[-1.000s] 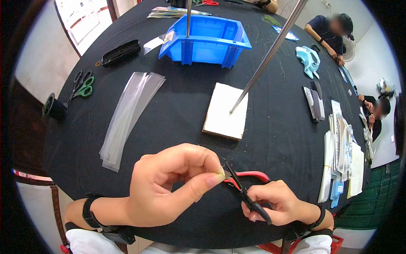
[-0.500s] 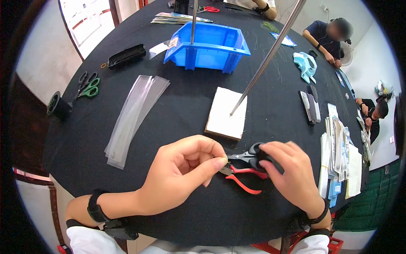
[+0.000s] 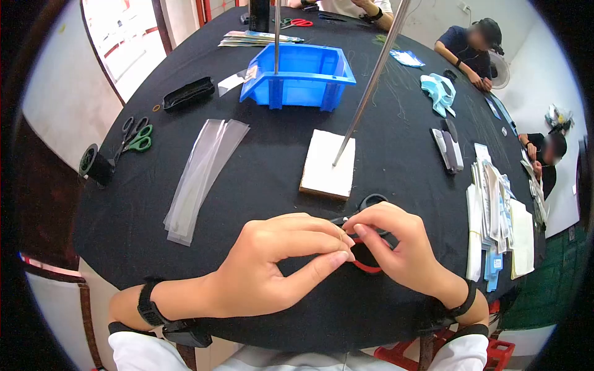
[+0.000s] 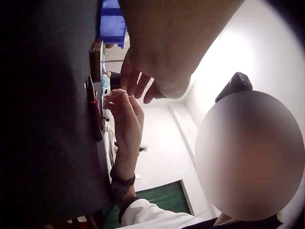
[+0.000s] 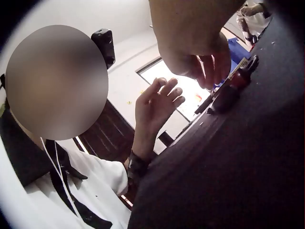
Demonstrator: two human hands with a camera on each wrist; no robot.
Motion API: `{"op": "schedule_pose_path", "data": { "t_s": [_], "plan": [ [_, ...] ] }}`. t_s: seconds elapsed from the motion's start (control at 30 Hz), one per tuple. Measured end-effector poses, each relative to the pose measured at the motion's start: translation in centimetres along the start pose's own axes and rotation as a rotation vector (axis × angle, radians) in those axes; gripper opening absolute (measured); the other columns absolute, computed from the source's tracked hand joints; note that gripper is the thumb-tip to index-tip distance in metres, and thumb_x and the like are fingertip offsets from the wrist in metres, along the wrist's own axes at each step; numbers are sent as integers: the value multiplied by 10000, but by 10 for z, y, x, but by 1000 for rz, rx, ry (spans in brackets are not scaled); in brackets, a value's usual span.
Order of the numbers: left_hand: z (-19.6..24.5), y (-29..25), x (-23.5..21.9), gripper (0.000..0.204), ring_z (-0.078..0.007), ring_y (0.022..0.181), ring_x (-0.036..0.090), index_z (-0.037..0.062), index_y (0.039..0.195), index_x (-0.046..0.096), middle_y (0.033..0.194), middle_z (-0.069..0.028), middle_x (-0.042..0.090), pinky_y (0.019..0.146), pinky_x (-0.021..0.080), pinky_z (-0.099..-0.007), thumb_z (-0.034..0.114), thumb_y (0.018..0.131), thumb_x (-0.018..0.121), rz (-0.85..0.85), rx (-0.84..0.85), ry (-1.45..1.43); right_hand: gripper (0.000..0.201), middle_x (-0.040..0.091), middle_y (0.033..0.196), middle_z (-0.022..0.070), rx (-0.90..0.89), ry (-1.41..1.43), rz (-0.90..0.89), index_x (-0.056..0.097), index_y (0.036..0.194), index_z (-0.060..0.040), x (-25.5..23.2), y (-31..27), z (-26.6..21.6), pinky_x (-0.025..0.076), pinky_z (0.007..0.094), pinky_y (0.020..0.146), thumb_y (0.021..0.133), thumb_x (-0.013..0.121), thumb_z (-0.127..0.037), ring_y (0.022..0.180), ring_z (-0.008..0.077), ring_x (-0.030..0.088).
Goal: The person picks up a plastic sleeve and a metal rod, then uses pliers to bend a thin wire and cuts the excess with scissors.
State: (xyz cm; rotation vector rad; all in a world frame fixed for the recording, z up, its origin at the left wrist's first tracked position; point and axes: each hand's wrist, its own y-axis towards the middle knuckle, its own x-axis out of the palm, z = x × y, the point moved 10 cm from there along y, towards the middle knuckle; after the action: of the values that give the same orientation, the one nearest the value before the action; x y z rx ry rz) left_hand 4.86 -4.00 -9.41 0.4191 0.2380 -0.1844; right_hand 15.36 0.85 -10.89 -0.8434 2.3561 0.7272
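- Black cloth covers the round table (image 3: 260, 167), with pale walls and an open, bright doorway (image 3: 127, 46) behind it.
- Both hands are raised close together near the table's front edge, their fingertips meeting or nearly so.
- Left hand (image 3: 281, 263): thumb and fingers are brought together at the tips, pinching what looks like a fine strand (image 3: 341, 235); it is too thin to follow along its length.
- Right hand (image 3: 402, 247): thumb and forefinger are drawn narrow beside the left fingertips; whether they grip the strand I cannot tell.
- Black-handled scissors (image 3: 373, 200) lie on the cloth, partly hidden by the right hand.
- Red-handled pliers (image 3: 367, 268) lie just beside them, mostly covered by the hands.
- Beyond the hands sits a white block (image 3: 322, 157), a metal rod (image 3: 371, 80) rising from it.
- Farther back stands a blue bin (image 3: 303, 96).
- Clear sleeves (image 3: 204, 179) lie overlapping to the left, with green scissors (image 3: 141, 139) and a black spool (image 3: 96, 166) well beyond.
- On the right are a stapler (image 3: 447, 148) and a stack of papers (image 3: 489, 216).
- Other people sit around the far and right edges.
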Motion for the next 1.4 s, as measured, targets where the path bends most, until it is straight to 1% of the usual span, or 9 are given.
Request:
{"op": "schedule_pose_path", "data": {
  "t_s": [0.1,0.2,0.27,0.43,0.63,0.77,1.07,1.3,1.4],
  "plan": [
    [-7,-1,3,137,-223,876,626,-21,865,668,949,-154,648,760,489,-304,51,838,555,-43,-65,-74,60,606,748,100,94,147,12,594,847,9,0,-3,6,471,279,626,834,548,-26,699,176,595],
    [-31,-9,9,193,-225,883,625,-54,917,647,1000,-174,629,761,503,-303,80,880,513,3,-331,-402,91,605,765,79,192,314,7,582,898,20,5,-8,13,479,253,622,867,519,-37,730,126,598],
    [-37,-10,11,238,-227,897,621,-77,957,623,1022,-186,616,762,511,-306,104,905,477,13,-402,-521,114,602,788,65,268,416,-11,569,947,25,12,-12,20,485,238,626,880,504,-40,756,107,593],
    [-52,-13,11,301,-226,932,614,-109,1026,574,1020,-199,611,807,510,-311,141,925,441,91,-537,-739,235,591,935,78,408,600,-222,529,1094,40,46,-21,21,515,239,657,867,503,-17,781,121,600],
    [-53,-15,9,304,-232,1004,585,-92,1083,535,1102,-197,574,900,466,-332,154,924,452,154,-545,-869,295,601,1012,87,441,704,-283,539,1096,50,63,-23,16,519,239,663,821,592,-42,767,106,599],
    [-51,-16,8,303,-233,1018,577,-86,1091,531,1108,-193,571,914,459,-338,156,924,458,183,-522,-893,239,619,910,76,414,646,-348,581,1053,37,69,-22,11,519,239,663,839,599,-68,814,119,597],
    [-45,-11,-4,270,-206,960,597,-77,1034,577,1041,-170,604,870,474,-315,144,915,477,205,-425,-685,122,614,830,71,486,762,-379,595,918,34,66,-27,4,493,211,629,846,595,-64,723,91,590],
    [-6,1,-39,159,-97,714,591,-13,871,662,817,-70,640,607,472,-215,114,858,566,92,-223,275,302,611,782,91,440,675,-218,425,1101,9,30,-22,-4,487,211,623,838,573,-1,702,104,593],
    [-11,-8,-53,128,-76,668,572,-11,818,665,782,-48,625,530,437,-196,109,814,619,115,-394,265,343,593,758,70,429,724,-214,378,1111,-16,26,-22,-6,462,203,608,838,585,-24,675,87,563]
  ]
}}
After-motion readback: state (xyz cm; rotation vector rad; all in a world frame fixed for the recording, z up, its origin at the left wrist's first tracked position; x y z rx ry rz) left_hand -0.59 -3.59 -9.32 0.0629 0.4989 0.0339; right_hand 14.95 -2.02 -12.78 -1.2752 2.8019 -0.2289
